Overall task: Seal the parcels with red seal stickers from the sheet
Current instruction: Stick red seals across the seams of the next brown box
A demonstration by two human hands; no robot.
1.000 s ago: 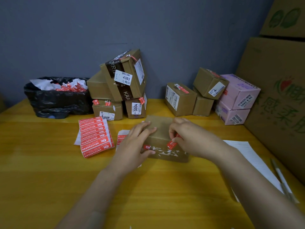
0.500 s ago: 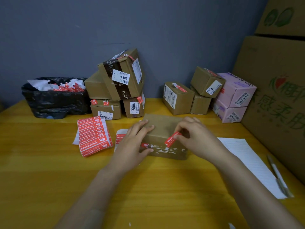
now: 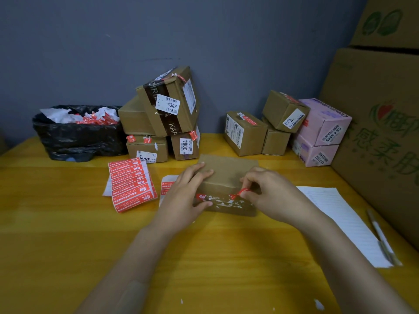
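A brown cardboard parcel (image 3: 227, 175) lies on the yellow table (image 3: 68, 234) in front of me. My left hand (image 3: 189, 196) grips its left end, fingers on top and thumb on the front face beside a red sticker scrap (image 3: 200, 197). My right hand (image 3: 269, 193) pinches a red seal sticker (image 3: 240, 193) at the parcel's front top edge; one end touches the front face, the other lifts toward my fingers. The sheet of red seal stickers (image 3: 132, 184) lies to the left of the parcel. A second partly used sheet (image 3: 167, 185) peeks out beside my left hand.
Stacked sealed parcels (image 3: 167, 109) stand at the back centre, brown parcels (image 3: 246, 132) and pink boxes (image 3: 322, 130) at the back right. A black bin bag (image 3: 77, 134) with sticker waste sits back left. White lined paper (image 3: 340, 220) and a pen (image 3: 381, 239) lie right, below large cartons (image 3: 381, 132).
My right hand has drawn back to the right along the parcel's front edge, and the red sticker now stands out between its fingertips and the front face. The left hand keeps its hold.
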